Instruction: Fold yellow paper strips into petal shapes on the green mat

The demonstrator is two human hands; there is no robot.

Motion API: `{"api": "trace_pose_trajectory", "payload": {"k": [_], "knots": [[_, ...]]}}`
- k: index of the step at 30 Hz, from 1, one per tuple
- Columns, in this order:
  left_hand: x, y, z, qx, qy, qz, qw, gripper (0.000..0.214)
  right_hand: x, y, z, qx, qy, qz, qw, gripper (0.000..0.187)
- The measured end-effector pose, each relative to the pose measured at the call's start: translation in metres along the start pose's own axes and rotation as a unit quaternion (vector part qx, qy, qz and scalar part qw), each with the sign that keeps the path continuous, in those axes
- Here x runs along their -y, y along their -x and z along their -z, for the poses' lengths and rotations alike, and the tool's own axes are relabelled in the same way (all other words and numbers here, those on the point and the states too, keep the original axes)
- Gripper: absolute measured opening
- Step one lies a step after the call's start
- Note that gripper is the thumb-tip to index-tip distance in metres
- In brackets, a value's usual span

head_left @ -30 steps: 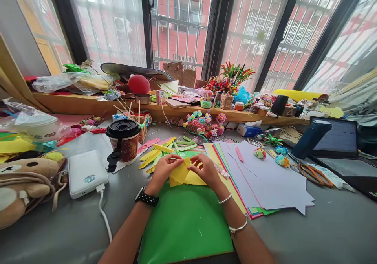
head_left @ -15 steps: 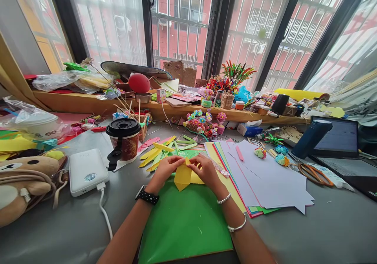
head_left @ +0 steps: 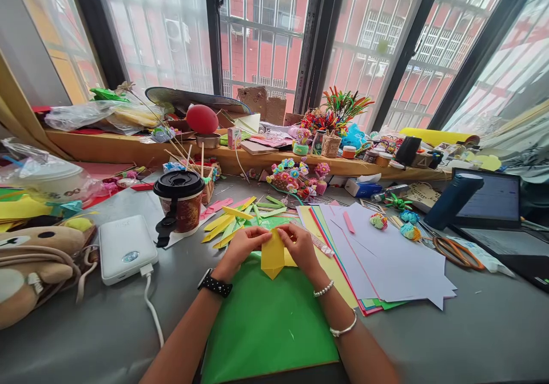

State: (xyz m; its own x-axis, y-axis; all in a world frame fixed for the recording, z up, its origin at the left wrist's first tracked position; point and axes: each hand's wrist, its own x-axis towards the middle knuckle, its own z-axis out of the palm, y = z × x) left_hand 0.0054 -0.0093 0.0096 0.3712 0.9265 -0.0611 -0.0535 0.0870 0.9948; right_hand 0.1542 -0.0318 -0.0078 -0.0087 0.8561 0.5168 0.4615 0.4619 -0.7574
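Observation:
Between my two hands is a folded piece of yellow paper [head_left: 273,257], its pointed end hanging toward me. My left hand [head_left: 245,251] pinches its upper left corner between thumb and fingertips. On the upper right, my right hand [head_left: 300,251] pinches the same paper, fingers curled. More yellow paper shows just right of it, partly hidden by the right hand. Below lies a green board [head_left: 270,321]. Past my left hand is a pile of folded yellow and green paper strips [head_left: 225,221].
To the left stand a lidded cup [head_left: 180,201] and a white power bank [head_left: 127,250] with a cable. On the right are stacked paper sheets [head_left: 394,264], orange-handled scissors [head_left: 458,252], a dark bottle [head_left: 457,201] and a laptop [head_left: 489,201]. A cluttered ledge [head_left: 240,158] runs behind.
The yellow paper has shifted slightly right and turned more upright, its top edge now more visible between my fingertips. Both hands keep their pinch.

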Motion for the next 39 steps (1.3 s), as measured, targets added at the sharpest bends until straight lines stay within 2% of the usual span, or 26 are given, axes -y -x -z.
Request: {"api": "trace_pose_trajectory", "payload": {"k": [4,9,12,14,19,23,27,34,39], "knots": [[-0.0024,0.0021,-0.0021,0.001,-0.005,-0.010,1.000,0.027,0.0003,0.0018,-0.0034,-0.027,-0.009,-0.015,0.999,0.020],[-0.0030,0.0029,-0.0033,0.008,-0.012,-0.023,1.000,0.027,-0.0012,0.0047,-0.0064,-0.060,0.099,0.068,0.991,0.022],[-0.0027,0.0026,-0.0030,0.005,-0.009,-0.032,0.999,0.028,-0.0011,0.0062,-0.0061,-0.049,0.142,0.104,0.983,0.027],[-0.0025,0.0022,-0.0025,0.001,-0.004,-0.037,0.999,0.028,0.0007,0.0067,-0.0052,-0.034,0.130,0.109,0.985,0.029],[-0.0021,0.0013,-0.0011,-0.014,-0.005,-0.045,0.999,0.028,0.0060,0.0052,-0.0042,-0.019,0.012,0.040,0.999,0.026],[-0.0022,0.0013,-0.0013,-0.006,-0.021,-0.053,0.998,0.028,0.0051,0.0029,-0.0049,-0.021,-0.078,-0.022,0.996,0.025],[-0.0023,0.0015,-0.0015,-0.008,-0.038,-0.057,0.998,0.027,0.0018,0.0014,-0.0045,-0.021,-0.117,-0.058,0.991,0.024],[-0.0038,0.0025,-0.0014,0.000,-0.068,-0.067,0.995,0.028,-0.0007,-0.0021,0.0004,0.030,-0.193,-0.150,0.969,0.027],[-0.0031,0.0025,-0.0012,-0.007,-0.081,-0.072,0.994,0.029,0.0010,-0.0020,0.0010,0.033,-0.214,-0.174,0.961,0.024]]}}
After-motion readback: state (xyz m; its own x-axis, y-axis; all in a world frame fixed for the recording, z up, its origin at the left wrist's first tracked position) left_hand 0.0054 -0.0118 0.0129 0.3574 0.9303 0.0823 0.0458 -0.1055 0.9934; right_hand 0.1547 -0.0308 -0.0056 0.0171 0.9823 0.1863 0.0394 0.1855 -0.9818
